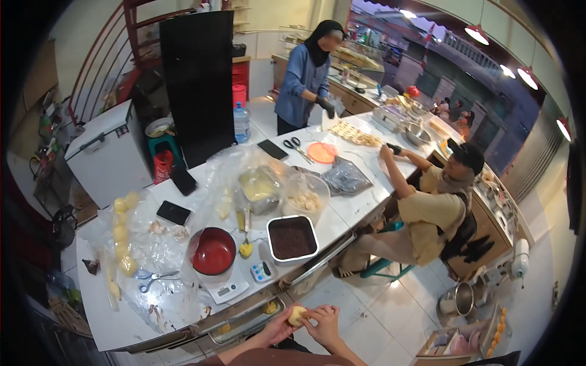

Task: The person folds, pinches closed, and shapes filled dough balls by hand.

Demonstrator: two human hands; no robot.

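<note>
A small pale-yellow dough ball (297, 315) sits in my left hand (278, 328), whose fingers curl around it from the left. My right hand (325, 323) pinches the ball's right side with its fingertips. Both hands are just off the table's front edge. Below that edge, left of my hands, a metal tray (247, 323) holds yellow dough pieces (270, 307). Nearest on the table are a white-rimmed square pan (293, 260) of dark brown filling, a blue-and-white timer (262, 272), and a spoon with yellow filling (245, 250).
A red-lined bowl (213, 251) stands on a white scale (229, 287). Farther left lie blue scissors (155, 279) and dough balls (120, 235) under plastic. One co-worker (305, 79) stands across the table; another (436, 207) sits at the right, near a mixer bowl (458, 300).
</note>
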